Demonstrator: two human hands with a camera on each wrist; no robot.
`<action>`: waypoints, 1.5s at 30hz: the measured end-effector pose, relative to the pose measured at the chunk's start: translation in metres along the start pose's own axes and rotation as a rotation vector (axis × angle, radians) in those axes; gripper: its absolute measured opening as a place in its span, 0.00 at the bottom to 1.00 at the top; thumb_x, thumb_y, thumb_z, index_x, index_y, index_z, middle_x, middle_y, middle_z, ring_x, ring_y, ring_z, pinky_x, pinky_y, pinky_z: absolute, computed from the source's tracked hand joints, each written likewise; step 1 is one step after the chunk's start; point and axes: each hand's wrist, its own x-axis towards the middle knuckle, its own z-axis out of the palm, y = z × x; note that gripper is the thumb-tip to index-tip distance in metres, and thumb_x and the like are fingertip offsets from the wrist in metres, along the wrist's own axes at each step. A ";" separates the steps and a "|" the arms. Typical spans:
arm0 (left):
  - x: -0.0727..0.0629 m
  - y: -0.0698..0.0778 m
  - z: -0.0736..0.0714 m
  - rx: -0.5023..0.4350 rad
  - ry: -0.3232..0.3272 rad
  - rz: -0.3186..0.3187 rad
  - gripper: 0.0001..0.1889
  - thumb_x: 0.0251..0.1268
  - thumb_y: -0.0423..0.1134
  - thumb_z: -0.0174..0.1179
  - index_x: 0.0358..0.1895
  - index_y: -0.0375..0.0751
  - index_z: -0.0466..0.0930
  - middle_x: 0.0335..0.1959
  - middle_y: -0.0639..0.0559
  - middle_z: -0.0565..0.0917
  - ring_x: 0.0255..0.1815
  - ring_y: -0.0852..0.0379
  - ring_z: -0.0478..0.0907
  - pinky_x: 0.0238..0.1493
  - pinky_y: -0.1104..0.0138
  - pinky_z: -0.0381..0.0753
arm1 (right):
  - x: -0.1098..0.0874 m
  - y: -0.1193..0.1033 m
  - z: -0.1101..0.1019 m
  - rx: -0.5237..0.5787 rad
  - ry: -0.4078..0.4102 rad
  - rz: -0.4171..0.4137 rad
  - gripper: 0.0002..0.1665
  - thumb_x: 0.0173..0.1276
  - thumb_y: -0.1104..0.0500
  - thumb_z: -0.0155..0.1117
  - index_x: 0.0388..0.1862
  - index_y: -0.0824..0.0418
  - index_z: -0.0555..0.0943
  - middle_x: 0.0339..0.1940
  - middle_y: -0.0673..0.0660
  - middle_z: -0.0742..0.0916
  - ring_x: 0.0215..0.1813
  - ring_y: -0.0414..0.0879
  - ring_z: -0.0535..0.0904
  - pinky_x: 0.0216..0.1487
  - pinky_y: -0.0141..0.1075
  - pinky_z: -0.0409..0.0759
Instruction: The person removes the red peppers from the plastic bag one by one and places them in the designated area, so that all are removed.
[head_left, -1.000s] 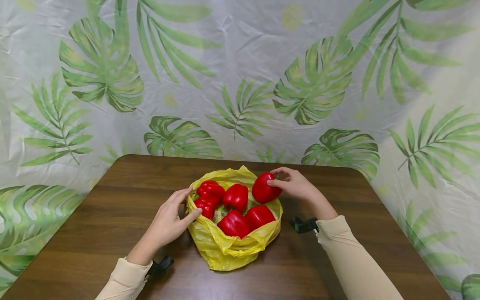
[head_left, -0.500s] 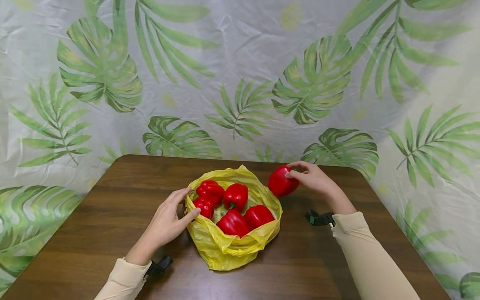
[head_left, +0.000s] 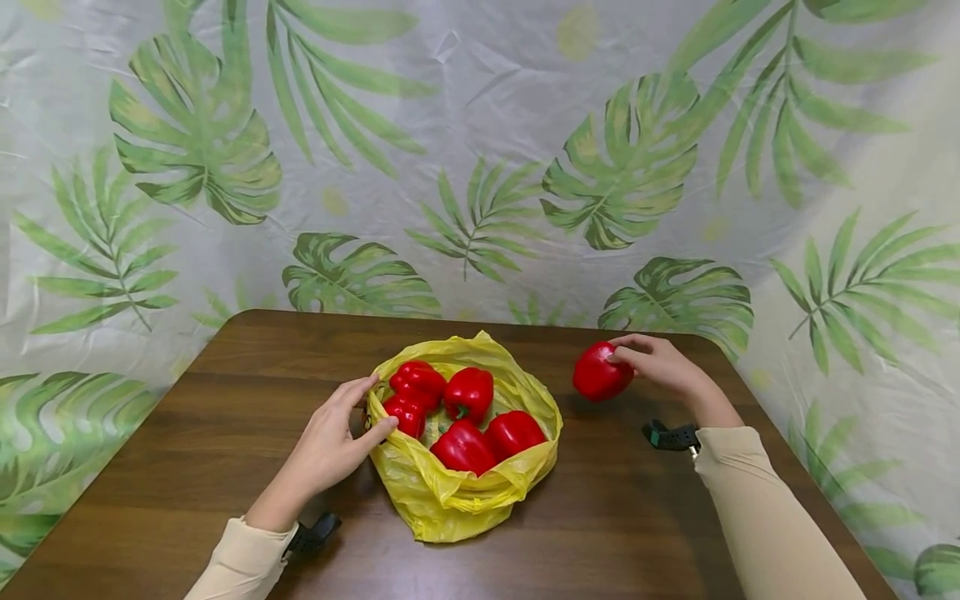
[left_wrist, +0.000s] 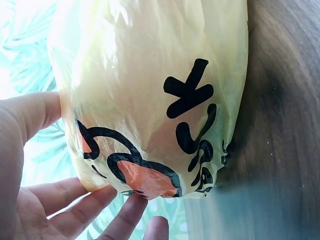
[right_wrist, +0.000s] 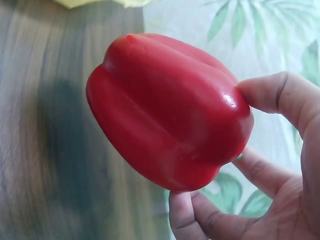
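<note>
A yellow plastic bag (head_left: 442, 504) stands with its mouth spread wide, and several red bell peppers (head_left: 470, 393) lie inside it. My left hand (head_left: 330, 437) holds the bag's left rim, thumb and forefinger set apart along it. In the left wrist view, its fingertips (left_wrist: 107, 192) lie against the bag's printed side. To the right of the bag, my right hand (head_left: 660, 367) pinches another red bell pepper (head_left: 602, 372) between thumb and fingers. The right wrist view shows this pepper (right_wrist: 165, 110) tilted, with the fingers at its stem end.
A brown wooden table (head_left: 225, 433) bears the bag. Behind its far edge hangs a pale cloth (head_left: 495, 100) printed with green leaves. Dark straps (head_left: 671, 436) circle both wrists at the beige sleeves.
My right hand has carried its bell pepper from over the bag's right rim out to the right, away from the bag. The left hand has stayed at the left rim.
</note>
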 end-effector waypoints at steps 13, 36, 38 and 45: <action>0.000 -0.001 0.000 -0.006 0.000 0.026 0.38 0.72 0.49 0.71 0.79 0.34 0.71 0.75 0.37 0.77 0.76 0.33 0.75 0.73 0.36 0.74 | 0.008 0.030 -0.002 0.004 -0.037 0.100 0.36 0.83 0.44 0.55 0.79 0.65 0.72 0.61 0.65 0.83 0.46 0.50 0.74 0.38 0.38 0.71; 0.000 -0.002 0.000 -0.008 -0.013 0.017 0.38 0.72 0.50 0.71 0.79 0.35 0.71 0.76 0.37 0.76 0.75 0.34 0.76 0.71 0.37 0.77 | 0.020 0.049 -0.008 0.087 -0.058 0.116 0.36 0.83 0.47 0.53 0.79 0.69 0.69 0.27 0.41 0.78 0.29 0.38 0.72 0.29 0.31 0.66; 0.000 -0.002 0.000 -0.008 -0.012 0.017 0.38 0.72 0.50 0.71 0.79 0.35 0.71 0.75 0.37 0.77 0.74 0.34 0.76 0.71 0.38 0.78 | 0.021 0.049 -0.008 0.095 -0.059 0.117 0.37 0.84 0.47 0.53 0.80 0.69 0.68 0.30 0.41 0.80 0.31 0.37 0.74 0.31 0.30 0.69; 0.000 -0.003 0.000 -0.010 -0.011 0.019 0.38 0.72 0.50 0.71 0.79 0.35 0.71 0.75 0.37 0.77 0.74 0.35 0.77 0.69 0.39 0.79 | 0.022 0.046 -0.005 0.109 -0.040 0.139 0.38 0.84 0.46 0.53 0.81 0.69 0.66 0.55 0.53 0.86 0.43 0.37 0.82 0.43 0.29 0.81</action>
